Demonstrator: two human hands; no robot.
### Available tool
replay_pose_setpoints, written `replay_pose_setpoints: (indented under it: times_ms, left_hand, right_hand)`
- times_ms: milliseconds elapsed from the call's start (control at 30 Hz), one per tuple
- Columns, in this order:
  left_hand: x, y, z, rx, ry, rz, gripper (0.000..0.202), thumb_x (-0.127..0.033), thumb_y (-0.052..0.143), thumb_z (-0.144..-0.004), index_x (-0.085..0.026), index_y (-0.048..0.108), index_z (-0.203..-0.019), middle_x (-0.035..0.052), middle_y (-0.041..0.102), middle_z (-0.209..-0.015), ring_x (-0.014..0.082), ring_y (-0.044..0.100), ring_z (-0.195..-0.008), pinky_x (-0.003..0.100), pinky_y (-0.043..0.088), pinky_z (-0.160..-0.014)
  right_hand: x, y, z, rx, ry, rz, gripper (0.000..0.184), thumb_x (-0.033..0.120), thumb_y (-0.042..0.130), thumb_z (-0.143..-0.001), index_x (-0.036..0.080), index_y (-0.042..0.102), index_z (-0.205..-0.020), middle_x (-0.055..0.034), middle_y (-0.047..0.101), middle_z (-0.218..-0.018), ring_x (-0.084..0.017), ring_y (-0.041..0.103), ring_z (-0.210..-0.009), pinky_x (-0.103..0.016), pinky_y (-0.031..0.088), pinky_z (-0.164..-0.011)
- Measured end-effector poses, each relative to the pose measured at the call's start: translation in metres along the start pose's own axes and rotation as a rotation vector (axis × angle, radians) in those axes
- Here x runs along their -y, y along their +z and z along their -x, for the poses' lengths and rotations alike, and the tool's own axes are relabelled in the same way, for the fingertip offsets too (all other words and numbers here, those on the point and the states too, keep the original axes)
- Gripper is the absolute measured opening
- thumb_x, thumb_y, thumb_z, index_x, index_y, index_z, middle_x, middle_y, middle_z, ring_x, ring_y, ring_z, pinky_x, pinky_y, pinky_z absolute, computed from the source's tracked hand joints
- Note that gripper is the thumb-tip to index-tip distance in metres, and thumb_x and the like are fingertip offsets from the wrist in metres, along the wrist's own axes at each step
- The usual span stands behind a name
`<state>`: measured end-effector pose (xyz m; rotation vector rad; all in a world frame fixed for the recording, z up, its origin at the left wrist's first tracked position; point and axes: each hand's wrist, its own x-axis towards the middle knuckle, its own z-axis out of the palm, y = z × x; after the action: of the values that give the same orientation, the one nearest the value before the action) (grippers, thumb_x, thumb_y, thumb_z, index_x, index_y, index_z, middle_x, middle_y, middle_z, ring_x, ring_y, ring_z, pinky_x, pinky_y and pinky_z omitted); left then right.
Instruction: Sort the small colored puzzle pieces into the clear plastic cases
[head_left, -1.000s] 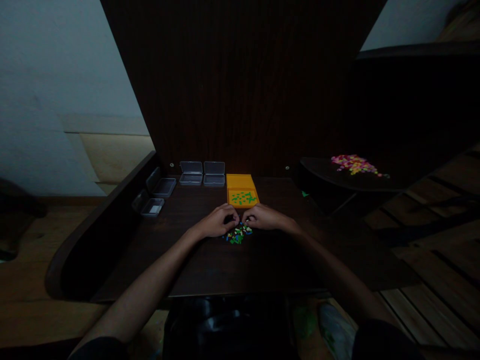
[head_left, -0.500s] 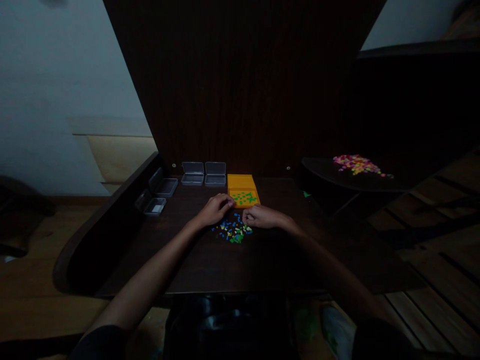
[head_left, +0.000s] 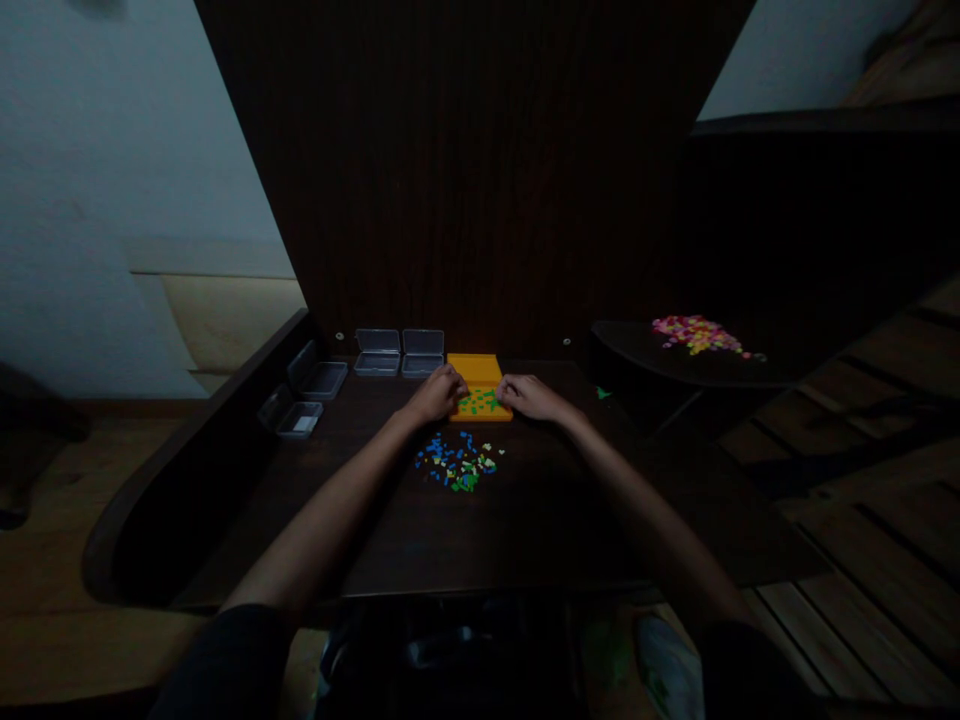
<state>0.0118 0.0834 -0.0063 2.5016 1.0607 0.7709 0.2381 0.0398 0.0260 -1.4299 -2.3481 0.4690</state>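
A yellow box (head_left: 474, 368) lies with its lid open on the dark table, and small green pieces (head_left: 477, 402) are scattered inside it. My left hand (head_left: 437, 394) is at the box's left side, its fingers closed near the rim. Across from it, my right hand (head_left: 531, 397) has closed fingertips over the right edge. Whatever either hand pinches is too small to make out. Nearer to me, a loose pile of small blue, green and pale yellow pieces (head_left: 457, 462) is spread on the table between my forearms.
Two clear plastic cases (head_left: 377, 365) (head_left: 423, 365) stand open left of the yellow box. Two more open cases (head_left: 322, 380) (head_left: 300, 420) sit by the raised left side panel (head_left: 202, 470). Pink and yellow pieces (head_left: 701, 335) are heaped on a side shelf (head_left: 630, 350) at right.
Both hands have moved forward from the loose pile to the sides of the yellow box. More of the pile now shows. The whole view has shifted slightly.
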Motion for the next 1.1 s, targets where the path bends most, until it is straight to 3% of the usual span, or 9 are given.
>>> replay_pose_setpoints:
  times_ms: [233,667,867,1000,1100]
  left_hand:
    - [0.010,0.009,-0.008,-0.003,-0.077,-0.015,0.014,-0.007,0.054,-0.071,-0.014,0.066,-0.075,0.0048,0.053,-0.079,0.0190,0.052,-0.084,0.033,0.046,-0.085]
    - [0.008,0.007,-0.009,0.008,-0.100,-0.004,0.014,-0.005,0.053,-0.071,-0.015,0.062,-0.072,0.0065,0.057,-0.081,0.0212,0.054,-0.087,0.036,0.046,-0.087]
    - [0.000,0.000,-0.007,0.000,-0.068,0.005,0.018,-0.004,0.044,-0.077,-0.017,0.057,-0.078,0.0066,0.063,-0.084,0.0191,0.057,-0.085,0.032,0.046,-0.085]
    - [-0.003,-0.002,-0.009,0.012,-0.064,-0.020,0.021,0.000,0.044,-0.073,-0.017,0.053,-0.080,0.0055,0.063,-0.084,0.0184,0.057,-0.084,0.030,0.045,-0.080]
    - [-0.006,-0.003,-0.011,0.033,-0.062,-0.052,0.022,0.001,0.046,-0.071,-0.018,0.051,-0.081,0.0049,0.063,-0.084,0.0180,0.056,-0.083,0.028,0.045,-0.078]
  right_hand:
    - [-0.012,0.005,-0.018,-0.022,0.121,0.257,0.016,0.015,0.054,-0.087,0.013,0.069,-0.090,-0.0097,0.066,-0.092,-0.016,0.060,-0.081,-0.022,0.038,-0.068]
    - [-0.013,0.005,-0.017,-0.039,0.138,0.295,0.024,0.020,0.048,-0.093,0.014,0.071,-0.096,-0.0121,0.067,-0.097,-0.018,0.061,-0.085,-0.024,0.037,-0.067]
    - [-0.001,0.001,0.005,-0.088,-0.017,0.108,0.020,0.014,0.053,-0.087,0.011,0.071,-0.094,-0.0055,0.064,-0.080,-0.013,0.054,-0.068,-0.022,0.036,-0.064]
    - [0.020,0.009,0.024,0.070,-0.191,-0.016,0.016,0.015,0.059,-0.084,0.012,0.072,-0.094,-0.0012,0.061,-0.073,-0.011,0.051,-0.064,-0.021,0.036,-0.062]
    - [0.031,0.016,0.034,0.197,-0.279,-0.077,0.018,0.015,0.061,-0.083,0.014,0.072,-0.097,-0.0025,0.065,-0.081,-0.011,0.053,-0.065,-0.021,0.038,-0.064]
